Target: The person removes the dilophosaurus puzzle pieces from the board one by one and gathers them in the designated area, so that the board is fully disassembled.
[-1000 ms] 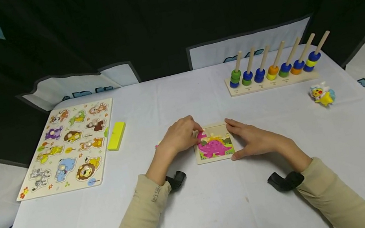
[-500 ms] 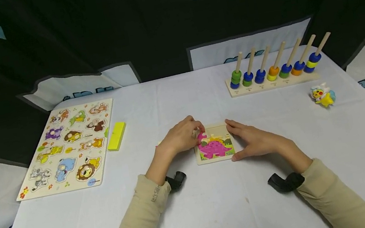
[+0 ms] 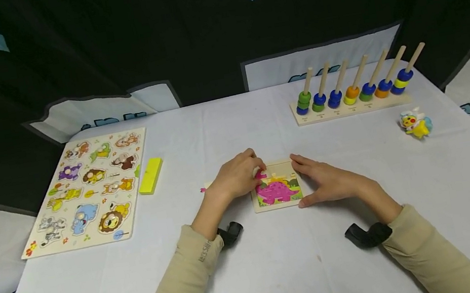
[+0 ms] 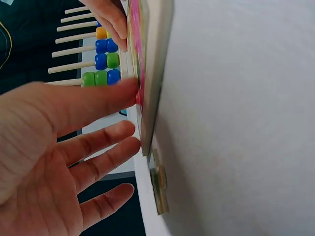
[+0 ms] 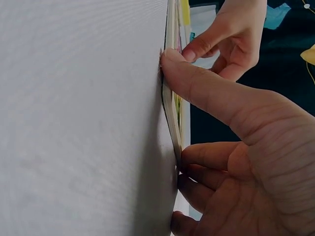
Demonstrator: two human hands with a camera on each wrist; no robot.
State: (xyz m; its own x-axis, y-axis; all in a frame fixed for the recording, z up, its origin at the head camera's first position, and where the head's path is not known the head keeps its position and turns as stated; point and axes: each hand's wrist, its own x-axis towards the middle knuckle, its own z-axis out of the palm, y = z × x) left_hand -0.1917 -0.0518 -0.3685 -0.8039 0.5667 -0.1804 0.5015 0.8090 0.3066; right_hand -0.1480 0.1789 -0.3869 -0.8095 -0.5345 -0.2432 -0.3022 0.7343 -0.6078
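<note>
A small square dinosaur puzzle (image 3: 276,192) in a pale wooden frame lies on the white table, its pink dinosaur partly assembled. My left hand (image 3: 236,176) is over its upper left corner, thumb and forefinger pinching a puzzle piece there, mostly hidden by the fingers. In the left wrist view the thumb (image 4: 123,93) meets the pink surface while the other fingers extend past the frame. My right hand (image 3: 325,178) holds the frame's right side, thumb (image 5: 174,66) at the near corner and fingertips at the far one. Another puzzle piece (image 4: 160,189) lies on the table beside the frame.
A large animal peg puzzle (image 3: 85,190) lies at the left, with a yellow block (image 3: 150,175) beside it. Toward the back right stands a peg counting board (image 3: 351,106) with coloured beads. A small yellow figurine (image 3: 416,124) is at the right.
My left hand has shifted slightly right and turned over the puzzle's upper left corner. More of the loose piece by the left wrist shows. My right hand stays at the frame.
</note>
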